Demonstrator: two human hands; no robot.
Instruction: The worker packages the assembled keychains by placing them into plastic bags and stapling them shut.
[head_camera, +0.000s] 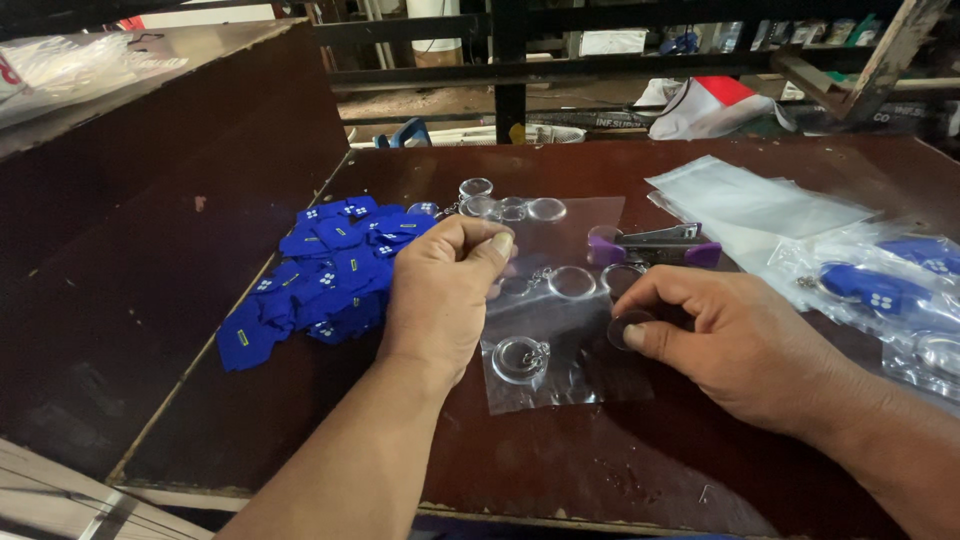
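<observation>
Near table edge: the dark brown table (600, 470) is lying bare here, with both forearms coming in over it from the near side.
Clear sheet: a clear plastic sheet (590, 375) is lying flat at mid-table, serving as a work mat, likely so the small clear parts are staying together.
Loose keyring: one clear round keyring (520, 360) is resting on the sheet, between the two hands, touching neither.
Left hand: the left hand (440, 290) is curling with thumb and fingers pinched together over something small; what it is pinching is hidden, though it seems to be a clear keyring with a chain (540, 278) trailing right.
Right hand: the right hand (740, 345) is pinching a round clear disc (628, 330) between thumb and forefinger, holding it low over the sheet, close to the left hand as if for fitting.
Blue pile: blue cloth shirts (320, 280), tiny ones, are heaping just left of the left hand, within easy reach.
Tool: a purple-handled metal tool (655, 247) is lying just beyond the right hand.
Far keyrings: more clear keyrings (510, 205) are sitting in a row at the sheet's far edge.
Right side: bags (750, 205) are stacking flat, and packed blue pieces (880, 290) are crowding the right hand's outer side.
Far: a dark rack (510, 70) is closing off the far edge.
</observation>
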